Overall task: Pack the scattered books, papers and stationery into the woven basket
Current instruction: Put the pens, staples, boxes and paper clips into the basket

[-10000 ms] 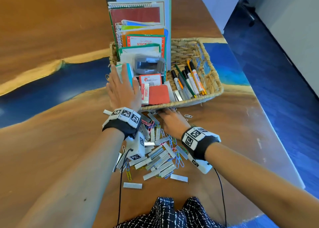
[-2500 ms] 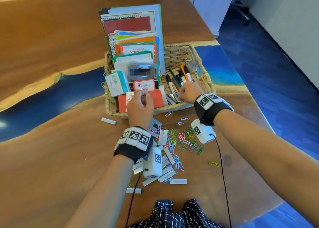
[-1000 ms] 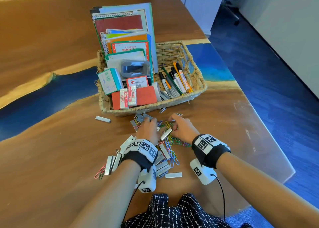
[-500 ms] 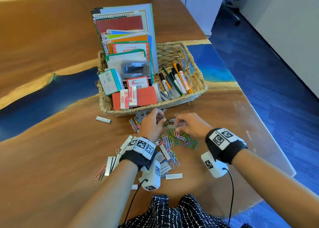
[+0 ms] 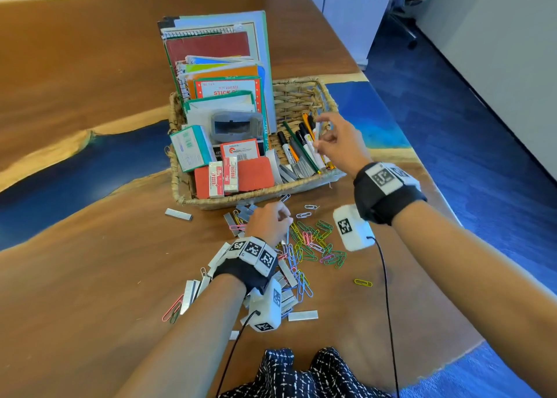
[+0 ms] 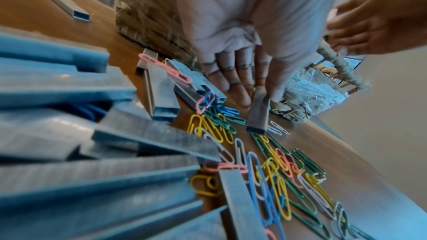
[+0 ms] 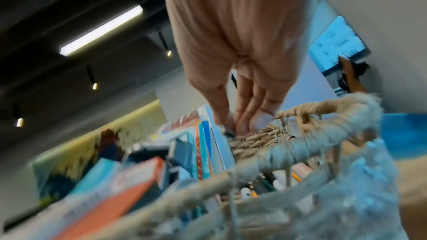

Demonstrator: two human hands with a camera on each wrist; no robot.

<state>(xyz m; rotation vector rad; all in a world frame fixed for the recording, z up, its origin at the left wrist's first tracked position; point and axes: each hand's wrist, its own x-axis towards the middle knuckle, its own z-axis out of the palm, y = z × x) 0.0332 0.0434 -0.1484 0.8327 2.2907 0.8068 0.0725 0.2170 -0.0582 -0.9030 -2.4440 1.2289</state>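
The woven basket [image 5: 259,194] stands mid-table, packed with upright notebooks [image 5: 211,48], boxes, erasers and pens [image 5: 301,149]. In front of it lie grey staple strips [image 5: 289,277] and coloured paper clips [image 5: 313,244]. My left hand [image 5: 286,216] is low over this pile; the left wrist view shows its thumb and fingers [image 6: 275,87] pinching one staple strip [image 6: 258,114] just above the clips [image 6: 277,171]. My right hand [image 5: 322,135] hovers over the pens, fingertips [image 7: 240,125] pinched together on a small pale piece that looks like a staple strip, mostly hidden.
A lone staple strip [image 5: 178,214] lies left of the basket, another [image 5: 303,315] near my lap, and a yellow clip [image 5: 363,282] sits apart on the right. The table's right edge [image 5: 434,186] drops to blue carpet. Wrist-camera cables trail over the table.
My right hand has lifted from the clip pile and moved forward over the basket's pens. My left hand stays at the pile, now pinching a staple strip.
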